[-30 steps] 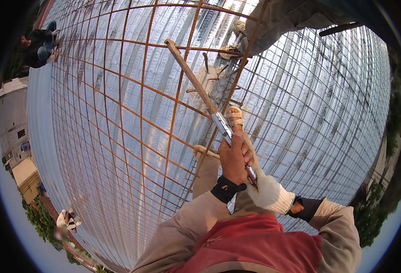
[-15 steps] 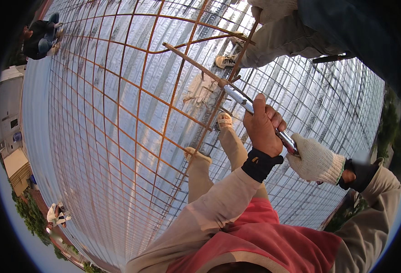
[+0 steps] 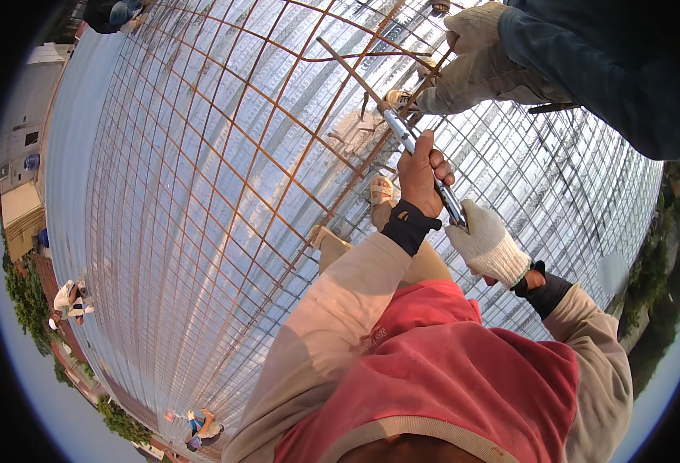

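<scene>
Both my hands are closed on a long silvery metal pipe [image 3: 403, 131] with a rusty bar [image 3: 348, 65] reaching out of its far end. My left hand [image 3: 422, 177], bare with a black wristband, wraps round the pipe's middle, its thumb lying along it. At the near end, my right hand [image 3: 493, 243] grips it in a white knitted glove. The pipe slants from far left to near right, above a rusty steel-bar mesh [image 3: 267, 147]. Whether the rusty bar touches the mesh cannot be told.
Ribbed metal decking [image 3: 74, 208] lies beneath the mesh. My sandalled foot [image 3: 382, 189] stands beside a thick rusty bar [image 3: 361, 171]. A co-worker's gloved hand [image 3: 475, 29] and leg [image 3: 471, 81] are close at the far right. Other people crouch along the deck's left side.
My hands have shifted left and farther from me with the pipe, which now slants more steeply. The view has also turned, bringing another crouching person in at the lower left.
</scene>
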`<state>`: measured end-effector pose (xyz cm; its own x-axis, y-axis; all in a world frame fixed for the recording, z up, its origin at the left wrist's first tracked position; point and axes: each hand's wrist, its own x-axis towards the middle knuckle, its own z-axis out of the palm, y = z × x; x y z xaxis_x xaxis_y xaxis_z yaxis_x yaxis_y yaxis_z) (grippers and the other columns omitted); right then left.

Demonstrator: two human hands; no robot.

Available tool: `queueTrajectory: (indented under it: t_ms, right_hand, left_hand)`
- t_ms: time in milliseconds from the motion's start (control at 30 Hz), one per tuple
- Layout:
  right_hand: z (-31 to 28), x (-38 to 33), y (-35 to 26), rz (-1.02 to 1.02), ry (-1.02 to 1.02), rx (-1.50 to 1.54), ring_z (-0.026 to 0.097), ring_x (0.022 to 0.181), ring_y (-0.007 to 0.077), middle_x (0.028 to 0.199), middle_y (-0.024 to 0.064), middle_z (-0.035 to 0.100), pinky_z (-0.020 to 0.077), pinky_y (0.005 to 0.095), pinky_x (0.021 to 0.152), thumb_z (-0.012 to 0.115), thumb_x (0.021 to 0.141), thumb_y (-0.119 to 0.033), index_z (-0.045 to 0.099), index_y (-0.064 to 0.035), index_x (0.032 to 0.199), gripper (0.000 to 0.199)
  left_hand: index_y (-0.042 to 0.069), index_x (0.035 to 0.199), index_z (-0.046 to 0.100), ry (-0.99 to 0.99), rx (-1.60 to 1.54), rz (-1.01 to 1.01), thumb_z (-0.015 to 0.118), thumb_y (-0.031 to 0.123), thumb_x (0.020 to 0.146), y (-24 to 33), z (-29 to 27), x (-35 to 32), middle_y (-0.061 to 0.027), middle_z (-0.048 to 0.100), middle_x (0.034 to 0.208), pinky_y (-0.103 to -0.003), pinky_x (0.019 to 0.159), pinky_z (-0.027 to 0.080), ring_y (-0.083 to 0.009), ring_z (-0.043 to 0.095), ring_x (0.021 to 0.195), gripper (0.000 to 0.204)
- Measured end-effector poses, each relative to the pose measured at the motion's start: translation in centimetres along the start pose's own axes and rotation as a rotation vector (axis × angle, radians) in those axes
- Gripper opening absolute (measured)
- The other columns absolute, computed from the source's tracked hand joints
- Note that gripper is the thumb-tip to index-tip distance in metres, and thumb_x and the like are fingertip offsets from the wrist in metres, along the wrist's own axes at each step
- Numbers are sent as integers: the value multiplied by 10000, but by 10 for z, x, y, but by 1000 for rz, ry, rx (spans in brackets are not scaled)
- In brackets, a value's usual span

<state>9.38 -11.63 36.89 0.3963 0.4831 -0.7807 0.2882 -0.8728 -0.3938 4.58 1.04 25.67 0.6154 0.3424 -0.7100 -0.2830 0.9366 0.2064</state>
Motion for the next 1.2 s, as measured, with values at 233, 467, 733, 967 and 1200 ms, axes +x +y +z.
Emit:
queueTrajectory:
  t_ms: [233,467,733,967,1200]
  right_hand:
    - [151,-47,27,-399,145,192,745,866,570,834,326,710,561,616,733,713,1058,-227,578,-8,1300,353]
    - [246,-93,56,-413,73,181,731,827,561,767,304,672,557,617,733,710,1025,-240,587,5,1215,334]
    - [298,-137,112,-256,-90,132,749,857,554,855,325,730,576,608,769,708,1035,-300,627,25,1217,381]
    - [303,-135,173,-196,-177,171,758,839,543,856,334,741,587,574,754,710,1019,-277,665,24,1190,349]
    - [263,-122,212,-24,-374,212,784,860,472,881,296,764,600,540,813,707,1032,-307,694,23,1204,372]
  left_hand:
    - [127,986,614,-239,326,305,789,409,1118,40,-98,-126,-4,582,749,-381,600,615,-156,645,627,357]
    - [88,1061,619,-181,539,296,761,385,1126,21,-215,-182,-42,645,816,-430,693,691,-208,724,719,335]
    - [29,1123,677,-123,780,111,767,539,1097,-29,-305,-222,-88,747,903,-359,725,663,-184,764,816,518]
    - [-5,1179,760,-128,1030,-4,712,587,1118,-65,-348,-214,-93,776,1034,-343,874,621,-171,744,1006,598]
    - [-11,1210,758,555,1199,459,657,390,1175,-71,-438,-144,-150,787,1106,-393,868,648,-256,771,998,415]
